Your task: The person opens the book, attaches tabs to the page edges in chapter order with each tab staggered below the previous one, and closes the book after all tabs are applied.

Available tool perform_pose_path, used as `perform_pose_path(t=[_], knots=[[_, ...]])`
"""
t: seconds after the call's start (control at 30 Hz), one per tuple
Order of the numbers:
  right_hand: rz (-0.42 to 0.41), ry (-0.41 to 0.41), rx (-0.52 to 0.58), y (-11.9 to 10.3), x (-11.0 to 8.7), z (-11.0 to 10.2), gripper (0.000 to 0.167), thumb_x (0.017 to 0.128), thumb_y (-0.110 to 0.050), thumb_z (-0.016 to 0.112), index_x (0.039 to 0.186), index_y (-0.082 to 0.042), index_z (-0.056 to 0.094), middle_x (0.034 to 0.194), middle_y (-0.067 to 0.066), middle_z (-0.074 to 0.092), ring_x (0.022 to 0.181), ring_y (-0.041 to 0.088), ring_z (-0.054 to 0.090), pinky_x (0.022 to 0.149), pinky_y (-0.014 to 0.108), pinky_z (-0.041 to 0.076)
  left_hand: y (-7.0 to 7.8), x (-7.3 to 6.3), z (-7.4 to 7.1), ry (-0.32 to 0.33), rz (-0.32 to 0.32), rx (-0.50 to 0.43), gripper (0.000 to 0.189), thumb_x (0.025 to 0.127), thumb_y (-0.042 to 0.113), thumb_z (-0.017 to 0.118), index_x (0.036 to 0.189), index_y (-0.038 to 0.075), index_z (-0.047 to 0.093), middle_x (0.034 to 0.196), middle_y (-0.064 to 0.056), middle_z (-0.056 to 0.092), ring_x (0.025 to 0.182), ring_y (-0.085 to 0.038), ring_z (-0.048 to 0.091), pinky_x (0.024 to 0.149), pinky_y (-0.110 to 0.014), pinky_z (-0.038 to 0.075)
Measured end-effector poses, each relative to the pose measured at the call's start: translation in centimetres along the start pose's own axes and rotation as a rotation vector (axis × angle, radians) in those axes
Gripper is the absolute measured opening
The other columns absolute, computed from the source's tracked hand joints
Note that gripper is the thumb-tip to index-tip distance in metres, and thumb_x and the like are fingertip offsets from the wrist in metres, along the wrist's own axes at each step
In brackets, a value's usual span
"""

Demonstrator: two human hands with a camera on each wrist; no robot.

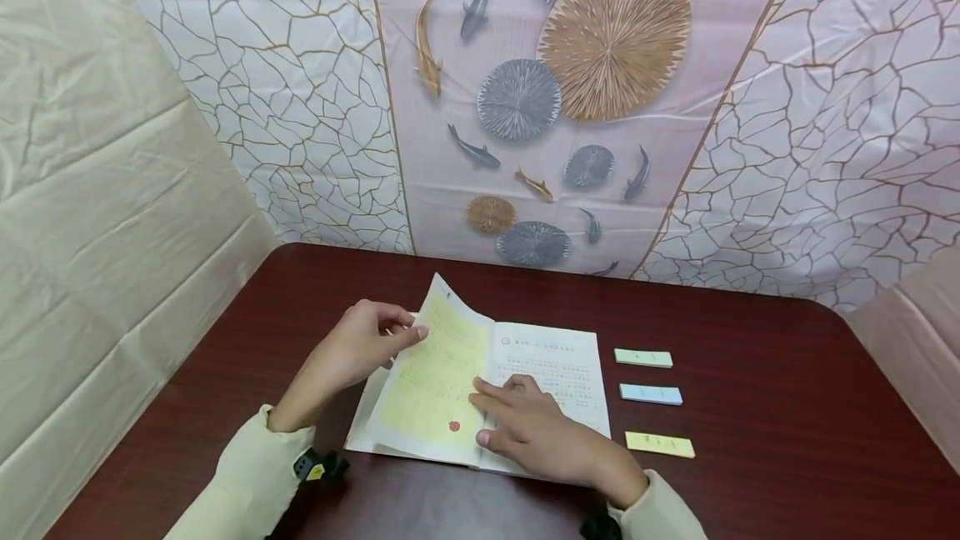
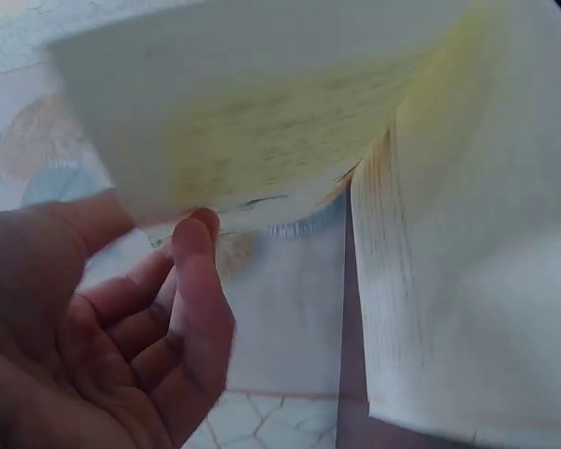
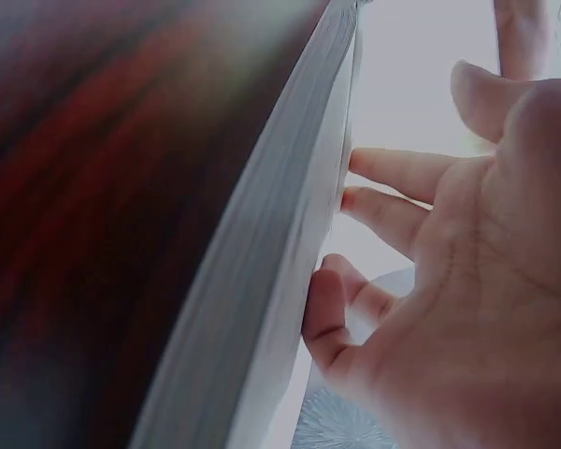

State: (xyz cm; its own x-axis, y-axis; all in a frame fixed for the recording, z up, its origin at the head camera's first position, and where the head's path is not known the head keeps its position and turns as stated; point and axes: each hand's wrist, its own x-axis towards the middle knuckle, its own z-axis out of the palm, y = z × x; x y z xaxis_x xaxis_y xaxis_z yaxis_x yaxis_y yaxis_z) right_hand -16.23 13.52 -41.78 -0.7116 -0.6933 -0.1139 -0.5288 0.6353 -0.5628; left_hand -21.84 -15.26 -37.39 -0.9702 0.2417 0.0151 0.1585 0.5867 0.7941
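Observation:
An open book (image 1: 547,357) lies on the dark red table, its left page (image 1: 431,365) tinted yellow and lifted at the outer edge. My left hand (image 1: 367,344) pinches that page's outer edge between thumb and fingers; the left wrist view shows the raised page (image 2: 290,122) above the other pages. My right hand (image 1: 536,432) lies over the lower part of the right page, fingers extended toward the spine. In the right wrist view, fingertips of the right hand (image 3: 449,243) touch the book (image 3: 262,271), with some fingers bent.
Right of the book, three small sticky-note pads lie in a column: green (image 1: 643,357), blue (image 1: 651,394) and yellow (image 1: 660,444). Behind the table (image 1: 757,390) hangs a patterned cloth (image 1: 525,190), with a beige cloth (image 1: 112,215) on the left.

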Motion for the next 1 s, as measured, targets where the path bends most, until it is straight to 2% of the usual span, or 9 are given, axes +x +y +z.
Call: perform_pose_path(t=[0.17,0.3,0.47,0.53,0.6,0.7,0.77,0.87,1.0], knots=[[0.013,-0.011,-0.074,-0.3,-0.2,0.1,0.063,0.109,-0.048,0.051,0.163,-0.015,0.043,0.173,0.002,0.031,0.146,0.03,0.032,0.104,0.062,0.036,-1.3,0.1,-0.8,0.015,-0.093,0.079,0.021,0.096,0.022,0.08,0.08,0.009,0.074,0.062,-0.002,0.056,0.057,-0.019,0.059,0.055,-0.031,0.051],[0.019,-0.022,-0.104,-0.4,-0.3,0.1,0.063,0.109,-0.044,0.055,0.163,-0.016,0.042,0.173,0.0,0.03,0.148,0.032,0.032,0.104,0.064,0.037,-3.0,0.4,-0.9,-0.011,-0.141,0.137,0.027,0.096,0.025,0.08,0.074,0.012,0.071,0.058,-0.001,0.055,0.056,-0.017,0.055,0.053,-0.031,0.042],[0.009,-0.028,-0.115,-0.4,-0.3,0.0,0.062,0.109,-0.043,0.055,0.164,-0.016,0.041,0.173,0.001,0.03,0.148,0.032,0.032,0.104,0.065,0.037,-4.3,0.8,-0.2,-0.022,-0.166,0.214,0.023,0.095,0.025,0.08,0.079,0.012,0.071,0.062,-0.001,0.055,0.057,-0.015,0.05,0.054,-0.03,0.04],[0.005,-0.027,-0.117,-0.5,-0.3,-0.1,0.062,0.109,-0.042,0.055,0.164,-0.016,0.041,0.173,0.002,0.031,0.148,0.032,0.033,0.103,0.065,0.038,-4.4,0.9,0.0,-0.016,-0.166,0.244,0.019,0.095,0.023,0.081,0.088,0.009,0.071,0.069,-0.002,0.058,0.06,-0.016,0.05,0.057,-0.031,0.041],[0.003,-0.024,-0.122,-0.5,-0.3,-0.2,0.061,0.109,-0.04,0.056,0.163,-0.016,0.042,0.172,0.003,0.032,0.147,0.032,0.033,0.102,0.064,0.039,-4.2,1.0,0.2,0.002,-0.16,0.276,0.023,0.094,0.022,0.082,0.103,0.005,0.07,0.082,-0.005,0.063,0.067,-0.018,0.054,0.062,-0.033,0.045],[0.001,-0.014,-0.14,-0.6,-0.2,-0.3,0.057,0.11,-0.034,0.056,0.162,-0.016,0.044,0.171,0.004,0.034,0.145,0.031,0.035,0.101,0.062,0.04,-3.4,0.9,0.3,0.018,-0.128,0.321,0.047,0.093,0.023,0.083,0.13,0.001,0.063,0.113,-0.013,0.068,0.093,-0.027,0.064,0.079,-0.043,0.054],[-0.002,-0.008,-0.142,-0.6,-0.2,-0.3,0.053,0.111,-0.03,0.056,0.161,-0.016,0.045,0.171,0.003,0.035,0.143,0.03,0.036,0.1,0.061,0.042,-2.7,0.8,0.5,-0.001,-0.085,0.335,0.06,0.092,0.023,0.084,0.141,0.001,0.059,0.128,-0.018,0.065,0.111,-0.033,0.063,0.091,-0.05,0.054],[-0.013,-0.004,-0.134,-0.5,-0.1,-0.4,0.049,0.112,-0.026,0.053,0.159,-0.016,0.047,0.17,0.003,0.037,0.14,0.029,0.038,0.098,0.059,0.043,-1.7,0.4,1.3,-0.087,0.011,0.331,0.068,0.089,0.022,0.087,0.146,0.001,0.057,0.141,-0.02,0.06,0.131,-0.038,0.057,0.107,-0.056,0.049],[-0.024,0.001,-0.123,-0.2,-0.1,-0.3,0.046,0.112,-0.022,0.051,0.158,-0.016,0.049,0.169,0.003,0.039,0.138,0.029,0.039,0.096,0.058,0.044,-0.9,0.3,3.7,-0.244,0.164,0.299,0.071,0.085,0.021,0.091,0.144,-0.002,0.058,0.148,-0.021,0.056,0.141,-0.04,0.051,0.117,-0.055,0.041]])
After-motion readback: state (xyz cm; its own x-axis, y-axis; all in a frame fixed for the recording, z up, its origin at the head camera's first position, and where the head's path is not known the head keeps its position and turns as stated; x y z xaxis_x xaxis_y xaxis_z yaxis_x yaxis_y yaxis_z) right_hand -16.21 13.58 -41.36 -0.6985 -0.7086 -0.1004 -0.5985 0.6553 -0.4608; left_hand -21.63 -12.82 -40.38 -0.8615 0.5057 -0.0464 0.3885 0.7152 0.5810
